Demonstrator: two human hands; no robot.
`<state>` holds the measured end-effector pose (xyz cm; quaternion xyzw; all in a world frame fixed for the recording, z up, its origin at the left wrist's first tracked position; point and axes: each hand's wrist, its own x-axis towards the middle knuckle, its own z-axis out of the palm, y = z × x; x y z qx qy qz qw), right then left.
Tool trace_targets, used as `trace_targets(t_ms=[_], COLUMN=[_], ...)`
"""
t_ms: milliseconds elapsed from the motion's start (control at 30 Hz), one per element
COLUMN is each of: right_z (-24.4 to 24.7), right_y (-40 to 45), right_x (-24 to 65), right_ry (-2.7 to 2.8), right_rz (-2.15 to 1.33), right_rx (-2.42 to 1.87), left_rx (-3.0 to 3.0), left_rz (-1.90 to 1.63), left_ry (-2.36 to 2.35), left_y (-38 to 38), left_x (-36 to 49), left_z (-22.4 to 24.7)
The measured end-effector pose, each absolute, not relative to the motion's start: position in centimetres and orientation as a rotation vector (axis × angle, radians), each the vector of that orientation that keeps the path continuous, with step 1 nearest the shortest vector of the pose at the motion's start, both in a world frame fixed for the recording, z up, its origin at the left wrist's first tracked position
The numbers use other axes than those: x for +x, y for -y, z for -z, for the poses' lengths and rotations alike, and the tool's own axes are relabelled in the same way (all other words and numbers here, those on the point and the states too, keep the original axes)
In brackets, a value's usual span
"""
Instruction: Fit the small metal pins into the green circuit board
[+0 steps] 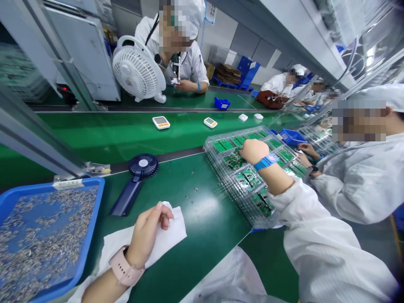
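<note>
My left hand (147,235), with a pink watch band (126,267) at the wrist, rests on a white cloth or paper sheet (175,229). Its fingers are curled in; whatever they may hold is hidden. Over a clear plastic compartment tray (225,185) at the right, my right hand (255,150) is closed at the edge of a green circuit board (234,160). The back of the hand covers its fingertips. A blue strap (267,161) circles that wrist. More green boards (248,179) lie in the tray's compartments.
A blue tray (100,210) of small metal parts (41,235) stands at left, beside a dark handheld fan (134,185). Several loose metal parts (195,189) lie mid-table. White devices (161,123) sit on the green strip beyond. A co-worker's hand (304,162) is by the tray's right side.
</note>
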<state>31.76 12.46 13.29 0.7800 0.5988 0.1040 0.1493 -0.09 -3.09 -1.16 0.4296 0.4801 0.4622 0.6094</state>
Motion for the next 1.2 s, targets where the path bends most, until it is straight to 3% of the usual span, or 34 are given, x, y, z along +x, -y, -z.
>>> trace_targets(t_ms=[167, 267, 367, 500, 700, 867, 1033, 1200], right_z=[-16.0, -17.5, -17.2, -13.3, -5.8, -4.6, -5.0, -4.5], right_y=[-9.9, -6.2, -2.3, -0.3, -3.5, -5.3, -6.1, -6.4], right_x=[33.0, 32.0, 28.9, 23.2, 18.2, 18.3, 20.2, 20.6], right_ry=[-1.817, -2.225, -2.654, -2.627, -2.218, -2.056, -2.126, -2.407], right_rz=[-0.442, -0.3, 0.463, 1.579, 2.373, 2.396, 2.206, 1.972], right_rx=[2.374, 2.509, 2.457, 2.099, 1.853, 1.757, 1.269, 1.384], left_rx=[0.984, 0.969, 0.955, 0.943, 0.859, 0.898, 1.047, 1.353], left_rz=[-1.077, -1.088, -1.102, -1.136, -1.196, -1.161, -1.066, -0.946], left_ry=[-1.104, -1.093, -1.08, -1.047, -1.026, -1.128, -1.206, -1.16], left_y=[3.1, 3.0, 3.0, 3.1, 3.1, 3.1, 3.0, 2.9], left_x=[0.0, 0.1, 0.2, 0.2, 0.3, 0.3, 0.0, 0.0], left_z=[1.0, 0.9, 0.8, 0.8, 1.1, 1.0, 0.8, 0.4])
